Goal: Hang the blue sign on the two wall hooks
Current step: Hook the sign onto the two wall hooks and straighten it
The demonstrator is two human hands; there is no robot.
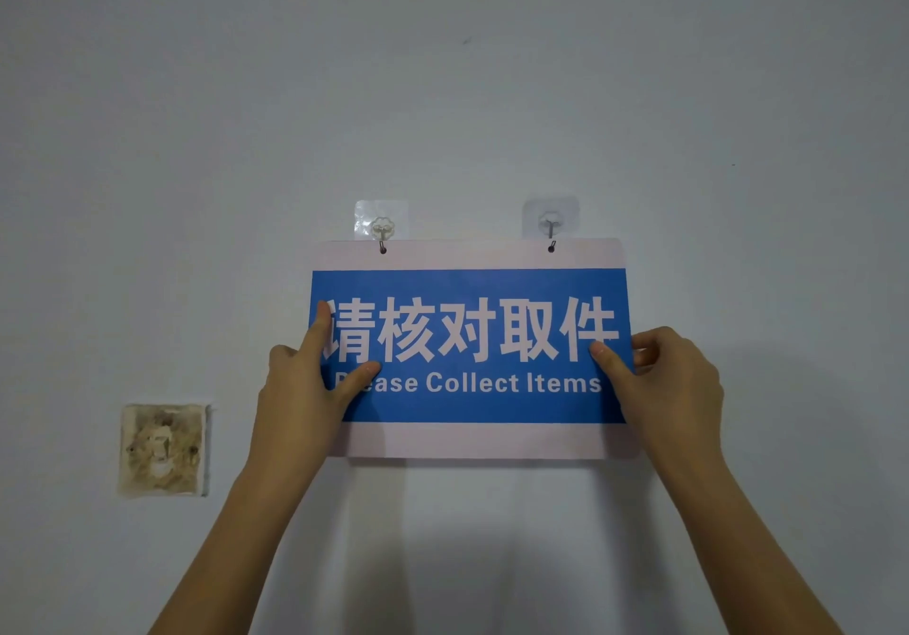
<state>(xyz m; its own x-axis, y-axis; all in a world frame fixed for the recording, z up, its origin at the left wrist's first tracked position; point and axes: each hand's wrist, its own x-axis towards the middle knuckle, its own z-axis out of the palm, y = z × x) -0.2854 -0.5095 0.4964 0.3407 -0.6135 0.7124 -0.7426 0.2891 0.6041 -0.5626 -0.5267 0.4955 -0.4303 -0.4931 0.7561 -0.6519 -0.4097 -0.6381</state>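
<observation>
Head view: a pale wall [688, 93] fills the frame; everything below sits flat against it.
Blue sign [472, 403]: a thin, flat board with pale margins above and below a blue band, held against the wall just under the two hooks; it looks light and fairly stiff, with a smooth face that may slip under the fingers, so the side edges at mid-height seem the sensible place to grip.
Left hand [302, 388]: closed on the sign's left edge, thumb and forefinger spread on its face.
Right hand [674, 383]: closed on the sign's right edge, thumb on the face, fingers curled behind.
Stained patch [162, 450]: a discoloured square low on the wall, well apart from the sign.
Left hook [382, 230] and right hook [550, 226]: clear adhesive pads; each hook's wire appears to meet a punched hole in the sign's top margin.
Writing: large Chinese characters 请核对取件; beneath them "Collect Items", the first word partly covered by the left thumb.
</observation>
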